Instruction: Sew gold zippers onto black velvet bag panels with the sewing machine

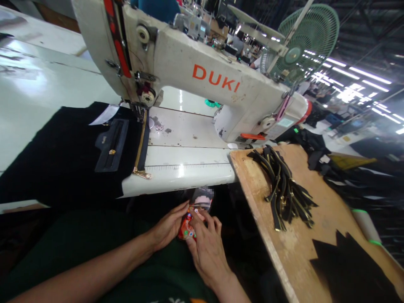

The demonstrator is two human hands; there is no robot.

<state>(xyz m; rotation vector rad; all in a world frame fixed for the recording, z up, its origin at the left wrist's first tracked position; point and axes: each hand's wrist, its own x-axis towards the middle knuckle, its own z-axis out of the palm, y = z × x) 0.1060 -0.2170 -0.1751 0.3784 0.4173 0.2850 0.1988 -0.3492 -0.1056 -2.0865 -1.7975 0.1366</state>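
A smartphone (186,230) with a lit, colourful screen of icons is held low over my lap, below the front edge of the sewing table. My left hand (167,227) grips its left side, with the fingers partly behind it. Over the screen bends my right hand (206,242), its thumb at the lower edge and its curled fingers touching the phone. Above, a black fabric piece (63,151) lies with its edge under the sewing machine's (202,54) needle area. Along that edge runs a gold-toothed zipper (141,143), its pull hanging near the table's front edge.
To the right, a wooden side board (254,185) carries a bundle of black-and-gold zippers (280,189) and black cut pieces (353,269). A thread cone (366,227) lies at its far edge. Behind the machine stands a green fan (295,54).
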